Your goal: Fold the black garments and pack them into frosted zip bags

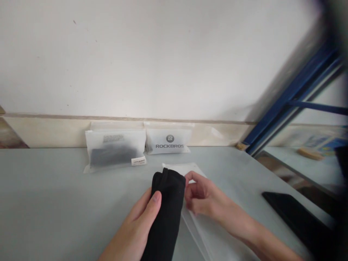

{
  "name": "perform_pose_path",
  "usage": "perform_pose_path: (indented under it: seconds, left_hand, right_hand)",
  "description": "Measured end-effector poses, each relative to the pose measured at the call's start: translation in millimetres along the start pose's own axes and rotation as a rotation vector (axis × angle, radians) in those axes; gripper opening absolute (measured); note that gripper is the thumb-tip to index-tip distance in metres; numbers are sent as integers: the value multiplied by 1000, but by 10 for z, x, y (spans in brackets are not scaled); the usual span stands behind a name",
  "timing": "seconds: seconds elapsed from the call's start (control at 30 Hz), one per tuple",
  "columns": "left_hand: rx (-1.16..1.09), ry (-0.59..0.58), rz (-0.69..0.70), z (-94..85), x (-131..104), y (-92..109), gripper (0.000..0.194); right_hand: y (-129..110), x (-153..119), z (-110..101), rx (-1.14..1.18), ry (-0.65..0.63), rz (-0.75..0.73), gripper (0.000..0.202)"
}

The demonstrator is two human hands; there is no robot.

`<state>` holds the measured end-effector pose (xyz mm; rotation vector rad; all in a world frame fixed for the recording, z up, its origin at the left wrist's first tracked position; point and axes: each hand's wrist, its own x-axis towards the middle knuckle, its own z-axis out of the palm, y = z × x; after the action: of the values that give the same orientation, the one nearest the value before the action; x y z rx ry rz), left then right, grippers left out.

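My left hand (140,221) is closed around a folded or rolled black fabric piece (168,210), its thumb lying across the front. The fabric stands tilted, with a narrow strip or edge showing at its top, and its lower end runs out of the picture. At the fabric's upper right edge is my right hand (202,195), fingers bent and somewhat apart. Its index fingertip meets that edge; no firm grip shows. Beneath both hands, a clear plastic bag (199,235) lies on the grey table, partly hidden by them.
Against the wall stand two frosted zip bags: one (115,148) with dark contents and a white label, the other (170,139) printed ROCKBROS. A flat black object (288,206) lies at the right. Beyond it rises a blue metal frame (293,87); the far right is blurred.
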<state>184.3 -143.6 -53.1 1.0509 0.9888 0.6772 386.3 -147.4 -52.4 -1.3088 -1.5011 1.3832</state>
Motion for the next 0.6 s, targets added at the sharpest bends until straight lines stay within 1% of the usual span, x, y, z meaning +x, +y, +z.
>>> perform_pose_path:
  seconds: [0.07,0.1,0.17,0.27,0.37,0.43,0.5,0.53,0.6]
  left_hand:
    - [60,-79,22,-9,5,-30,50]
    - [84,-106,27,-13,13,-37,51]
    - [125,-123,24,-26,39,-38,51]
    - [180,-120,6,-58,84,-36,49]
    - [188,-124,-10,-90,108,-62,49]
    - [193,-118,-45,-102,110,-91,50]
    - [220,-108,-67,-106,106,-113,51]
    - [240,-100,-59,-104,103,-118,51]
    - [273,-79,-11,-100,96,-116,50]
  right_hand:
    - [-23,-32,125,212,-60,-41,29]
    - [-25,-43,163,251,-45,-48,30]
    - [-9,-54,190,251,67,-61,31]
    - [29,-46,157,142,255,-110,32]
    - [40,-34,123,-42,412,-132,31]
    - [33,-37,120,-166,512,-144,30]
    - [27,-59,137,-238,560,-215,28]
    - [26,-78,155,-262,558,-276,27]
    - [24,-133,204,-353,511,-434,26]
